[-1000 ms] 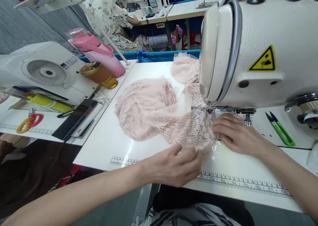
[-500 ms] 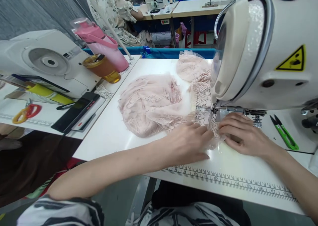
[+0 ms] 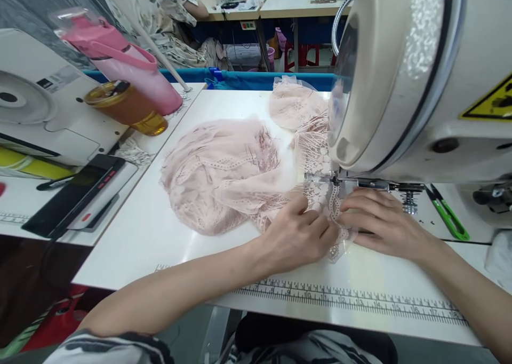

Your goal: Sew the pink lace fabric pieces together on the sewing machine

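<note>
My left hand [image 3: 302, 233] is closed, its curled fingers pinching the front edge of pale pink lace fabric [image 3: 316, 156]. The fabric runs under the presser foot [image 3: 335, 180] of a white sewing machine [image 3: 394, 76]. Just right of the foot, my right hand [image 3: 378, 220] lies with its fingers stretched over the lace edge and plate, its thumb partly hidden. A scalloped lace strip [image 3: 334, 201] passes between the two hands. Left of them, the rest of the garment sits in a loose heap [image 3: 216, 177]; another bunch [image 3: 296, 105] lies behind.
Green thread snips [image 3: 448, 214] lie right of the machine. A printed ruler [image 3: 344, 300] follows the table's front edge. To the left stand a pink bottle [image 3: 124, 60], an amber cup [image 3: 128, 108] and a black control box [image 3: 76, 193]. A person [image 3: 160, 12] sits farther back.
My left hand has curled its fingers more tightly on the lace. The lace edge has come slightly toward me, and my right fingers have straightened. The view has shifted closer and to the right.
</note>
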The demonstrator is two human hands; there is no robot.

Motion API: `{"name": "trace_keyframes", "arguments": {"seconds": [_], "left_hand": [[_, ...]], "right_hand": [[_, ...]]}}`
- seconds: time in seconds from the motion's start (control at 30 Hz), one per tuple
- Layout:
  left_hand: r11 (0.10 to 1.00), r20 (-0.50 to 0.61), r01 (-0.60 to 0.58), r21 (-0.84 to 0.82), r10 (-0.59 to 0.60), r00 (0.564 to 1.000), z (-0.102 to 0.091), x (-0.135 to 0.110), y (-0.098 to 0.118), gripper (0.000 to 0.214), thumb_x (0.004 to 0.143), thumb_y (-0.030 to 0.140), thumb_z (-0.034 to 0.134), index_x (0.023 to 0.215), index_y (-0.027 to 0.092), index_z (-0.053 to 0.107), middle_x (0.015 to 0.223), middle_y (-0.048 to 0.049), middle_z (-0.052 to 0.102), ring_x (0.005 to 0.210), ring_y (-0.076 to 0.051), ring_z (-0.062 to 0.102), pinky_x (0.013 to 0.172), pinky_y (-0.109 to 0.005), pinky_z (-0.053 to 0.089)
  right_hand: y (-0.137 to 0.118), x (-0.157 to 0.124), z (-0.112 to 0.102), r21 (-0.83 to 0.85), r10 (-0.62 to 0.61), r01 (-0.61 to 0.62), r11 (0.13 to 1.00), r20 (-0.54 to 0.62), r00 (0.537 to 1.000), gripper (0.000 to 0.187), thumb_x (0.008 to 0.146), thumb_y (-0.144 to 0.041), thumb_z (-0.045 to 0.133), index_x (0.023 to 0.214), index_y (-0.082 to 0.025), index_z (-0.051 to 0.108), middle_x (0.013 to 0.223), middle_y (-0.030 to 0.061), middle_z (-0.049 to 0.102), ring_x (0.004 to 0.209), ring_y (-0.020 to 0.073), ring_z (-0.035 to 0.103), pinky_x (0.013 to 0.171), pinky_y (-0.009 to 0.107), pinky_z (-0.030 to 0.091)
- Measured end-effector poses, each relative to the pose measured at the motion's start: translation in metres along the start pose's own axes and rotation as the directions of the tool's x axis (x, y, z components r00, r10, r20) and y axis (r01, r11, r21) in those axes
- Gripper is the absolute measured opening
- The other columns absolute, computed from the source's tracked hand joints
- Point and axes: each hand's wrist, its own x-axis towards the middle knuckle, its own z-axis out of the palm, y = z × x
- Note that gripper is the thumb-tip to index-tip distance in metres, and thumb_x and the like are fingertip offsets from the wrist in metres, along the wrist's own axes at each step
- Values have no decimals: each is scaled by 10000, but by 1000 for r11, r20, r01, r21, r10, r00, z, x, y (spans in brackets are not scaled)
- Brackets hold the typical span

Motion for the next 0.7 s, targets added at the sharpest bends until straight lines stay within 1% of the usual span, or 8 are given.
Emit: {"name": "trace_keyframes", "arguments": {"seconds": [0.13, 0.2, 0.23, 0.3, 0.37, 0.47, 0.57, 0.7], "left_hand": [[1000, -28, 21, 11, -21, 999, 2, -1, -1, 220, 858, 41, 516, 697, 172, 588, 518, 61, 466, 475, -85, 357, 522, -273, 301], [1000, -54, 28, 2, -28, 998, 4, -1, -2, 209, 863, 61, 530, 702, 179, 589, 578, 53, 548, 526, -89, 453, 554, -274, 367], [1000, -57, 27, -14, -27, 998, 5, -1, -2, 190, 870, 76, 535, 724, 179, 599, 659, 37, 616, 608, -102, 535, 614, -282, 426], [998, -19, 29, -64, -30, 999, 7, -3, -2, 141, 892, 104, 512, 846, 159, 634, 943, -22, 704, 908, -158, 636, 836, -323, 493], [992, 74, 53, -118, -45, 996, 11, -5, -2, 224, 915, 132, 455, 1062, 101, 622, 1220, -96, 638, 1187, -216, 558, 1024, -355, 442], [978, 231, 111, -178, -68, 971, 16, -10, -2, 428, 910, 185, 405, 1296, 24, 493, 1376, -166, 510, 1312, -260, 453, 1074, -384, 418], [969, 309, 128, -211, -58, 949, 19, -14, -4, 501, 894, 229, 400, 1346, 20, 451, 1397, -183, 476, 1335, -281, 420, 1072, -422, 424], [969, 311, 126, -213, -55, 949, 19, -14, -6, 511, 890, 267, 421, 1335, 21, 469, 1393, -186, 481, 1332, -288, 423, 1070, -425, 425]], "right_hand": [[-4, 1, -2, 68, -59, 63, 996, -58, 997, 261, 866, -141, 589, 1100, -256, 592, 1092, -22, 691, 1069, 156, 611, 990, 386, 478], [-6, 1, -3, 99, -73, 80, 992, -71, 995, 297, 862, -124, 595, 1132, -249, 586, 1087, -27, 698, 1081, 149, 614, 985, 379, 497], [-7, 1, -4, 106, -71, 79, 991, -77, 994, 302, 858, -125, 602, 1137, -239, 584, 1079, -22, 703, 1084, 151, 616, 971, 373, 512], [-9, 1, -4, 101, -52, 63, 993, -109, 993, 303, 850, -126, 616, 1136, -221, 583, 1049, -8, 712, 1076, 163, 624, 939, 364, 539], [-11, 0, -3, 71, -28, 39, 997, -141, 990, 312, 848, -109, 612, 1140, -213, 579, 1042, 4, 715, 1057, 170, 635, 919, 361, 556], [-14, 0, -2, 47, 2, 5, 999, -135, 991, 330, 857, -81, 585, 1157, -218, 576, 1073, 14, 709, 1030, 163, 649, 917, 350, 564], [-15, 1, -1, 83, -1, 12, 996, -129, 992, 326, 855, -66, 575, 1148, -211, 582, 1073, 19, 709, 1046, 170, 645, 891, 333, 577], [-15, 2, 0, 107, -16, 32, 994, -149, 989, 313, 861, -52, 556, 1137, -198, 578, 1067, 22, 711, 1091, 174, 624, 885, 325, 580]]}}
